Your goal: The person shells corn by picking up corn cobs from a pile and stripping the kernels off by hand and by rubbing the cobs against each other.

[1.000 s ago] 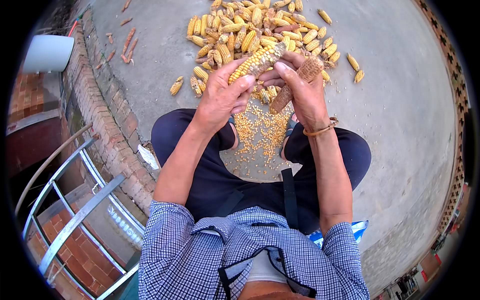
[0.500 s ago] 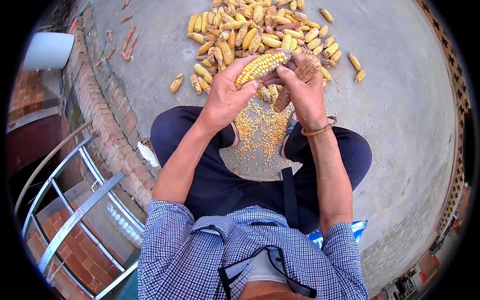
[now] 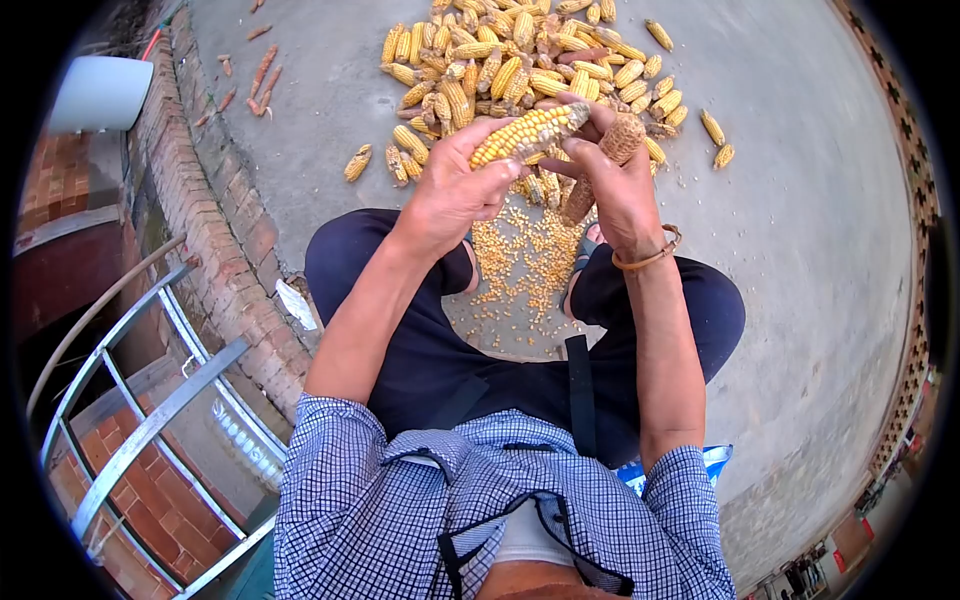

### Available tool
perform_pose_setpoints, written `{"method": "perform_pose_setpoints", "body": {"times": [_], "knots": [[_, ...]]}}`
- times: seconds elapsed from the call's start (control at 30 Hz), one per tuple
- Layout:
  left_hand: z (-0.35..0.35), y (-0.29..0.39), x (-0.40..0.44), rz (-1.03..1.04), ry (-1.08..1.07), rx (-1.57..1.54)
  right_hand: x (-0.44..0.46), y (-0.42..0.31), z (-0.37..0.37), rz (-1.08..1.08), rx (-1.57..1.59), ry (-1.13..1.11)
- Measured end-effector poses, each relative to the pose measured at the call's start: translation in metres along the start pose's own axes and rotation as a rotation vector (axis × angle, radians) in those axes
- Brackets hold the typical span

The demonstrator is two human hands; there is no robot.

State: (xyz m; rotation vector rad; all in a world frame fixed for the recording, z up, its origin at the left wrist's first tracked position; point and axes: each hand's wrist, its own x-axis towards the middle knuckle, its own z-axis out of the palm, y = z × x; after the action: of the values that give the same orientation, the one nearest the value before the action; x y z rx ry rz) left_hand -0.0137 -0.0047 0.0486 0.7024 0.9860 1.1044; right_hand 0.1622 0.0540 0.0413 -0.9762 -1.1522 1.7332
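My left hand (image 3: pixel 450 195) grips an ear of corn (image 3: pixel 525 137) by its left end, thumb along its near side. Yellow kernels still cover most of the ear, and its right tip is pale and ragged. In my right hand (image 3: pixel 628 200), a bare brown corncob (image 3: pixel 622 138) lies across the palm, its lower end sticking out beneath the fingers. The right fingertips are at the ear's tip; whether they press on it is partly hidden. Loose corn kernels (image 3: pixel 525 260) are scattered on the ground between my feet, below both hands.
A large pile of corn ears (image 3: pixel 510 60) lies just beyond my hands, with a few strays beside it. Several bare cobs (image 3: pixel 262 75) rest at the upper left. A brick edge (image 3: pixel 215 235) and a metal frame (image 3: pixel 150 435) stand on the left, near a white bucket (image 3: pixel 100 95).
My right hand has shifted slightly right with the bare cob, its fingers a little farther apart below the ear. The left hand keeps its grip. The whole view has shifted slightly.
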Motion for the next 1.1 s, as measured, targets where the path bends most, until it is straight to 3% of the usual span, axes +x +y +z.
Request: {"method": "perform_pose_setpoints", "body": {"times": [0.07, 0.27, 0.4, 0.57, 0.9, 1.1], "knots": [[-0.003, 0.004, 0.000, -0.013, -0.040, -0.036, -0.002, -0.005, -0.002, -0.038, 0.075, -0.088], [0.002, 0.009, -0.002, -0.011, -0.048, 0.017, -0.004, -0.010, -0.007, 0.010, -0.098, -0.039], [0.000, 0.008, -0.003, -0.032, 0.001, 0.076, -0.007, -0.011, -0.001, -0.078, -0.012, 0.032], [0.018, 0.009, -0.001, 0.181, 0.144, 0.166, -0.010, -0.008, 0.008, -0.027, 0.146, 0.203], [0.009, 0.010, 0.001, 0.395, 0.138, -0.002, -0.016, -0.008, 0.009, 0.019, 0.011, -0.014], [0.006, 0.015, 0.001, 0.347, 0.151, -0.026, -0.021, -0.017, 0.018, 0.051, 0.066, -0.091]]}}
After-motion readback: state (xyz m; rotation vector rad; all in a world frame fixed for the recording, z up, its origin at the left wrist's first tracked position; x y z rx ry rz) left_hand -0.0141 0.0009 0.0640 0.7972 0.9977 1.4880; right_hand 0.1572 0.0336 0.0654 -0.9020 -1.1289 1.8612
